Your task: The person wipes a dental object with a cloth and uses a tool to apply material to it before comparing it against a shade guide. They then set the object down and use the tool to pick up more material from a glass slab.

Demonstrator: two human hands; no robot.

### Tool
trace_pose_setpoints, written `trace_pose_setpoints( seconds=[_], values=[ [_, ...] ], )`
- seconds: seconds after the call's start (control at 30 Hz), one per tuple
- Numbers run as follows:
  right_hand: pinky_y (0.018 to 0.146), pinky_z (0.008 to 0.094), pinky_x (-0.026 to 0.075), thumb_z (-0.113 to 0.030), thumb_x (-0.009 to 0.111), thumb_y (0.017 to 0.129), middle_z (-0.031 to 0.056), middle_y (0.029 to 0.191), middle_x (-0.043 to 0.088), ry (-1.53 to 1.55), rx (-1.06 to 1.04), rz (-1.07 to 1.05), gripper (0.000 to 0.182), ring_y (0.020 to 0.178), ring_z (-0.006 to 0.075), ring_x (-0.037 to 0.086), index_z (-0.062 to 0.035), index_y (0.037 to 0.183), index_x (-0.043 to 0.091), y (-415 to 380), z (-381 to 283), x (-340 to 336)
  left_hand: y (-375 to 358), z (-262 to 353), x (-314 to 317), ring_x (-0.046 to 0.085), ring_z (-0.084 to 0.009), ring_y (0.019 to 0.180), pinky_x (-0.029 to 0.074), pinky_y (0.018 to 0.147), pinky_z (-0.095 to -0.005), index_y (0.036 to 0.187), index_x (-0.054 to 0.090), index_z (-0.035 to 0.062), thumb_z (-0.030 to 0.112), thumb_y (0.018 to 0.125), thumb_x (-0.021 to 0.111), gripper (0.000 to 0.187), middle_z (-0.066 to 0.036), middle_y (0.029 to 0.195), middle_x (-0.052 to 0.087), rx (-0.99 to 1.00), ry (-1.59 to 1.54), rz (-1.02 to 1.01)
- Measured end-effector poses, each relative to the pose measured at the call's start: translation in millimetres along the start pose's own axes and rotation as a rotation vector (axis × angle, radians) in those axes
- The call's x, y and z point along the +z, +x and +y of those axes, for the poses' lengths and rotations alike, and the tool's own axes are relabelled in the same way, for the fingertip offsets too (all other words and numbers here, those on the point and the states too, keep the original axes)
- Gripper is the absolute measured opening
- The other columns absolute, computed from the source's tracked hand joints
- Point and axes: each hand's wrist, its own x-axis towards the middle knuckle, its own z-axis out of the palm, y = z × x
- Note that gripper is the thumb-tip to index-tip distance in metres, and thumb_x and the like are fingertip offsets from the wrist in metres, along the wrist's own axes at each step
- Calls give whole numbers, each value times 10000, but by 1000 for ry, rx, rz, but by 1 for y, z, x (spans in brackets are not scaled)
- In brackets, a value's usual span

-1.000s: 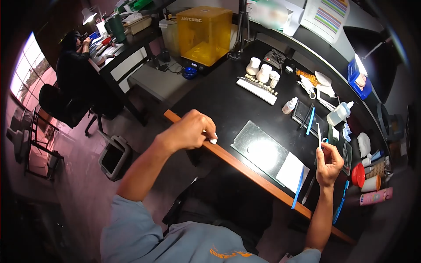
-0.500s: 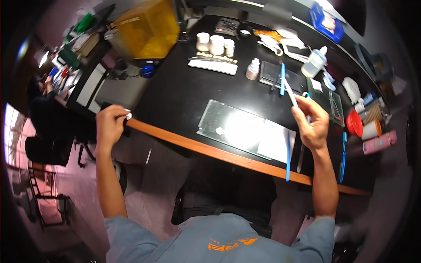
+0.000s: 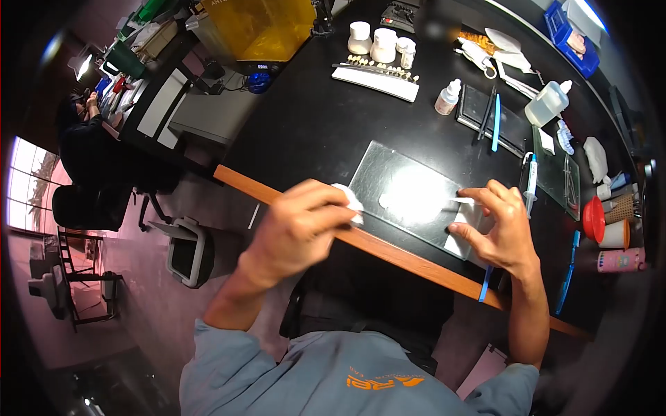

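My left hand (image 3: 298, 225) is closed on a crumpled white tissue (image 3: 352, 202), above the wooden front edge of the bench. Over the right end of a glass slab (image 3: 378, 163) is my right hand (image 3: 496, 225). A thin white stick (image 3: 460, 200) juts left from beneath its index finger, and the fingers hide the rest. The thumb stands apart, over a white paper pad (image 3: 456, 247). A small whitish dab (image 3: 383, 201) sits on the slab, beside a bright glare. One blue strip (image 3: 485, 284) pokes over the bench edge below my right hand.
Behind the slab are white jars (image 3: 383, 46), a shade guide (image 3: 378, 81), a dropper bottle (image 3: 448, 97) and a clear squeeze bottle (image 3: 548, 104). To the right lie a syringe (image 3: 531, 186), a red cup (image 3: 594, 219) and a blue toothbrush (image 3: 569, 272). Another person (image 3: 87, 135) sits at far left.
My left hand has swung right with the tissue, up to the slab. My right hand has come down, and the white stick has turned from upright to pointing left. The view has shifted.
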Motion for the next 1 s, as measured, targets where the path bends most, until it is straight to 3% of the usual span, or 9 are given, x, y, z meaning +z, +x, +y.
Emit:
trace_pose_setpoints(
  seconds=[0.23,0.4,0.43,0.53,0.63,0.73,0.8,0.9,1.0],
  values=[
    [694,365,372,-356,954,665,44,719,523,43,69,34,572,661,202,513,-28,1097,774,-7,18,3,7,23,57,684,-271,921,573,808,-374,945,756,37,-74,697,743,273,-75,977,704,48,-194,-146],
    [690,372,381,-375,954,663,49,717,531,54,66,52,593,665,206,520,-18,1100,773,-7,15,0,-6,-38,-33,717,-257,897,575,778,-350,914,818,44,-115,751,657,279,-93,968,757,-103,310,-26],
    [692,373,386,-374,953,665,51,721,538,60,69,53,592,667,208,525,-17,1101,772,-7,16,0,-18,-63,-53,748,-274,852,581,761,-345,908,823,21,-122,788,634,265,-112,971,781,-361,274,79],
    [697,375,399,-364,952,671,59,733,558,83,71,56,585,673,213,538,-16,1104,770,-9,17,1,-50,-123,-119,764,-253,843,584,779,-329,933,809,-13,-81,849,695,157,-147,962,784,-588,565,242],
    [702,374,408,-344,950,682,67,742,571,95,73,60,566,676,217,546,-16,1106,769,-9,17,1,-48,-115,-136,761,-256,833,584,785,-325,938,803,-15,-76,864,703,138,-138,960,779,-602,536,382],
    [702,377,417,-328,947,692,71,747,575,103,75,38,550,678,220,551,-15,1107,769,-8,16,1,-36,-96,-108,758,-251,840,585,798,-324,929,798,-11,-101,840,669,180,-128,970,777,-423,241,272],
    [697,379,422,-326,947,693,73,749,577,118,96,20,549,678,222,554,-14,1109,768,-8,17,1,-25,-72,-85,753,-241,878,588,800,-319,929,794,-6,-124,806,624,241,-127,975,771,-219,170,-31],
    [691,382,435,-327,951,687,76,747,580,120,80,33,561,674,227,558,-10,1112,765,-7,15,0,-25,-83,-83,746,-261,923,593,818,-344,934,798,-3,-141,749,590,311,-133,970,768,-80,315,-111],
    [692,381,443,-312,952,690,80,745,581,100,42,51,554,667,230,557,-9,1114,764,-8,18,1,-28,-101,-122,739,-332,923,586,871,-409,931,794,-20,-131,712,591,318,-154,963,767,-393,307,-123]
  ],
)
